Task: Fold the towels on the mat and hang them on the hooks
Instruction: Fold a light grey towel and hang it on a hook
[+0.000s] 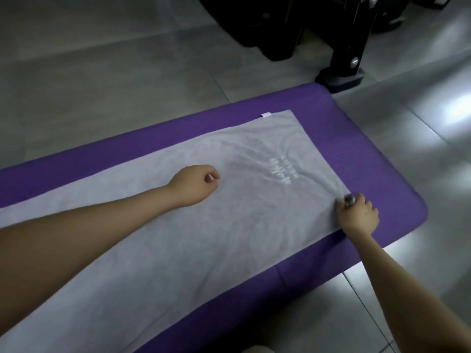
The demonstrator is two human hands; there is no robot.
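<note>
A pale grey towel (178, 238) with white lettering lies spread flat along the purple mat (369, 149). A small lilac tag sticks out at its far edge. My right hand (358, 212) pinches the towel's near right corner, and creases fan out from the grip toward the lettering. My left hand (196, 184) is stretched over the middle of the towel with its fingers loosely curled, holding nothing. No hooks are in view.
The mat lies on a grey tiled floor (102, 85). A black machine on a stand (339, 42) sits just beyond the mat's far right corner. Bright light patches fall on the tiles to the right.
</note>
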